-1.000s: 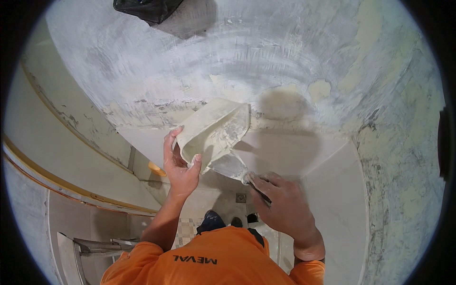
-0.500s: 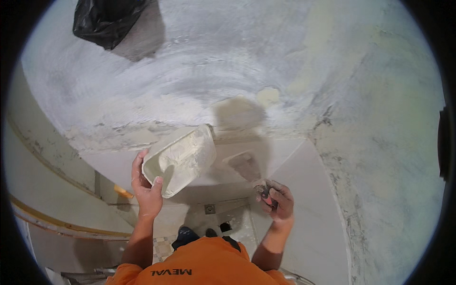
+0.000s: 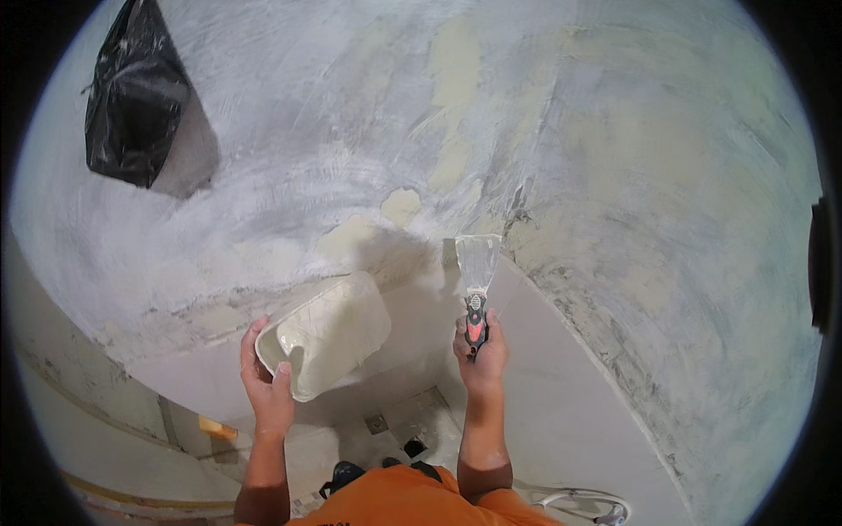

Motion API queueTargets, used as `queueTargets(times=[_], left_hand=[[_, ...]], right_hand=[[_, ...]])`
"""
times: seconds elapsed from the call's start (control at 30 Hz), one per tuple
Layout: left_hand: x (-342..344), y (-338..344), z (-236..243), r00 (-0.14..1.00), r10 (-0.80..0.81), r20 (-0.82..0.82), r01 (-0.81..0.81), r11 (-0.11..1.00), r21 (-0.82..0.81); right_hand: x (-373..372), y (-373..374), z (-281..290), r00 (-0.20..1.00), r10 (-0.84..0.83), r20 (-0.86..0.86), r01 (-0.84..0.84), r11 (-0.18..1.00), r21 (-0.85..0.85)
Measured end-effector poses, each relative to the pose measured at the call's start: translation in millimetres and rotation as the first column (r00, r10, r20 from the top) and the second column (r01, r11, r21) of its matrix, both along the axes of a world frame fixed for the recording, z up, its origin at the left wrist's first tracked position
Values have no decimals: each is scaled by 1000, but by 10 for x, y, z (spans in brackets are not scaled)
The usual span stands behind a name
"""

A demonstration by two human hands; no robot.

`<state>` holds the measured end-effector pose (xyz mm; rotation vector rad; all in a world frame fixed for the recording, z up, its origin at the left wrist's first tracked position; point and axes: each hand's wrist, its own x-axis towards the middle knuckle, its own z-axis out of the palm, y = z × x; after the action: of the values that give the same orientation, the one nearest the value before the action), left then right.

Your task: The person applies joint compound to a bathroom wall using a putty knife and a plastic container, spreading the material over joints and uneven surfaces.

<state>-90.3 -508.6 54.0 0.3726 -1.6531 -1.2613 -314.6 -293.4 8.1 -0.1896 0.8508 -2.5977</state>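
Note:
My left hand grips the left end of a cream-white plastic tub, thumb over its near rim. Pale filler coats the inside of the tub, with a wet lump near my thumb. In my right hand is a putty knife with a black and red handle, its fingers closed round it. The blade points up and away, smeared with filler, in front of the corner where the walls meet. I cannot tell whether the blade touches the wall.
Ahead rises a grey wall with pale filler patches above smooth light panels. A black plastic bag hangs at upper left. Below are a square floor drain, a dark hole and a hose at lower right.
My view has shifted to the right, toward the corner. The putty knife has turned from pointing left to nearly upright and risen higher. The tub stays in my left hand.

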Motion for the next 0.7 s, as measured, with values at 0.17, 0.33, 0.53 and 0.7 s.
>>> queueTargets(times=[0.17,0.33,0.53,0.7], left_hand=[[1,-69,37,998,-39,-47,37,999,-40],[181,-131,-7,998,-22,-51,24,999,42],[212,-187,16,993,38,-113,-25,993,115],[-28,-222,-124,989,-12,-145,46,971,235]], right_hand=[[-285,-381,20,948,-238,-214,262,961,91],[-351,-827,4,809,-423,-408,549,791,270],[-435,-1621,-592,382,-241,-892,919,206,337],[322,-1459,-683,600,-131,-789,767,374,521]])
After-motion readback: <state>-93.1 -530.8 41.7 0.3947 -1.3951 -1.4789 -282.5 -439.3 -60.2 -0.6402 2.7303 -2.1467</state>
